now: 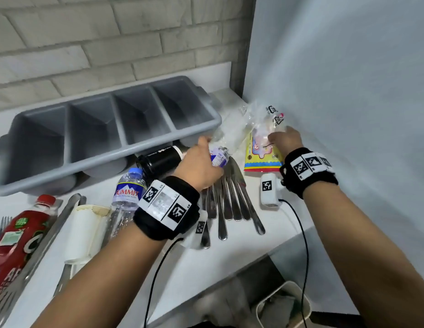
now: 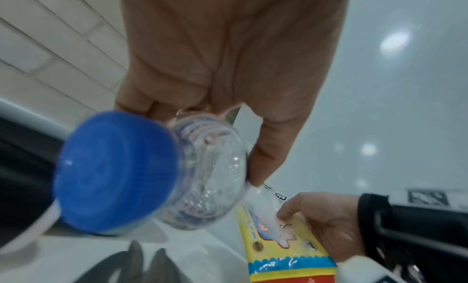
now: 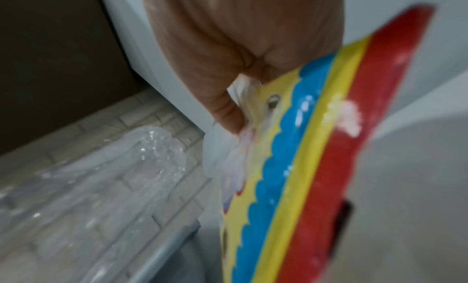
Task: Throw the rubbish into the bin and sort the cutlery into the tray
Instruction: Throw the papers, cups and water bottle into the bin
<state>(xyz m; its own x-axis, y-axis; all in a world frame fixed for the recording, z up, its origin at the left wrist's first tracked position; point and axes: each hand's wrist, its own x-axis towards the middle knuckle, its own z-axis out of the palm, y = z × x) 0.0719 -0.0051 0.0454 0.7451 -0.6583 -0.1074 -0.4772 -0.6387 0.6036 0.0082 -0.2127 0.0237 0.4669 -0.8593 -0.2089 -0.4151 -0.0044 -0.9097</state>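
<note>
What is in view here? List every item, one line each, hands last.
grey plastic four-compartment cutlery tray: 1, grey, back of the counter
steel table knives: about six, silver, in a row mid-counter
black cylindrical container: 1, lying in front of the tray
clear Summit water bottle: 1, blue cap, lying beside the left wrist
white paper cup: 1, lying at the left
red-labelled drink bottle: 1, red cap, far left
steel forks: count unclear, left edge
crumpled clear plastic packaging: clear, right rear corner
white bin: 1, below the counter edge
left hand: holds a small clear blue-capped bottle
right hand: pinches a yellow, blue and red wrapper
</note>
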